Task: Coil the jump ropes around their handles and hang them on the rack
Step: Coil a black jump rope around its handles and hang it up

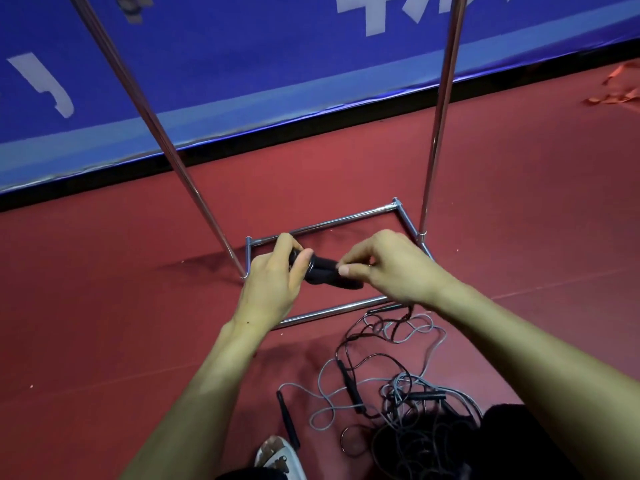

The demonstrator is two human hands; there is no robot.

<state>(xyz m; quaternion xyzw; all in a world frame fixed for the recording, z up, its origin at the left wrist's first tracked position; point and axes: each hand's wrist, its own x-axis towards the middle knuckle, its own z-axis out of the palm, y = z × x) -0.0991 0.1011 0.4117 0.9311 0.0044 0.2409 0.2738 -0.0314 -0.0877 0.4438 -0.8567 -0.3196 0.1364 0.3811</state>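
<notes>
A pair of black jump-rope handles (323, 270) is held together above the rack's base. My left hand (277, 278) grips their left end, thumb on top. My right hand (384, 268) pinches the thin black rope at the handles' right end, and that rope trails down from under this hand to the floor. A tangle of loose grey and black jump ropes (398, 386) with black handles lies on the red floor below my arms. The chrome rack (329, 221) stands in front, its two poles rising out of view.
A blue banner wall (242, 81) runs behind the rack. One loose black handle (287, 419) lies near my white shoe (280, 457) at the bottom. Orange ribbon scraps (620, 88) lie on the floor at the far right.
</notes>
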